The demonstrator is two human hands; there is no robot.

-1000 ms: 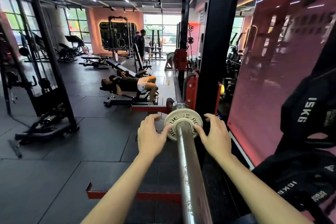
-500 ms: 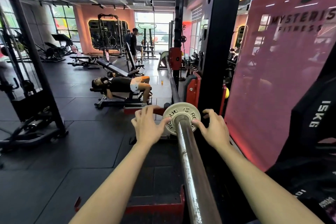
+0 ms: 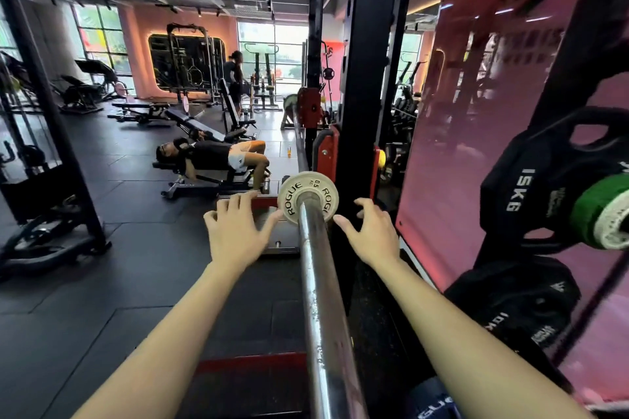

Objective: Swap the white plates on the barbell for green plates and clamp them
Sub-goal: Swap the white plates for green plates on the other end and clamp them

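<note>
A small white Rogue plate (image 3: 308, 198) sits at the inner end of the steel barbell sleeve (image 3: 321, 309), which runs toward me. My left hand (image 3: 235, 231) is just left of the plate with spread fingers, and its thumb tip touches the rim. My right hand (image 3: 372, 235) is just right of it with loosely bent fingers, its thumb tip at the lower right rim. Neither hand holds anything. A green plate (image 3: 592, 214) hangs on a storage peg at the right with another white plate (image 3: 614, 226) in front of it.
The black rack upright (image 3: 369, 78) stands right behind the plate. Black 15 kg (image 3: 537, 187) and 10 kg (image 3: 510, 303) plates hang on the rack at right. A person lies on a bench (image 3: 218, 155) to the left, beyond the black rubber floor (image 3: 102, 282).
Both hands gripped the white plate's rim before; now their fingers have come off it and spread, only the thumbs near the rim. The plate stays at the same place on the sleeve.
</note>
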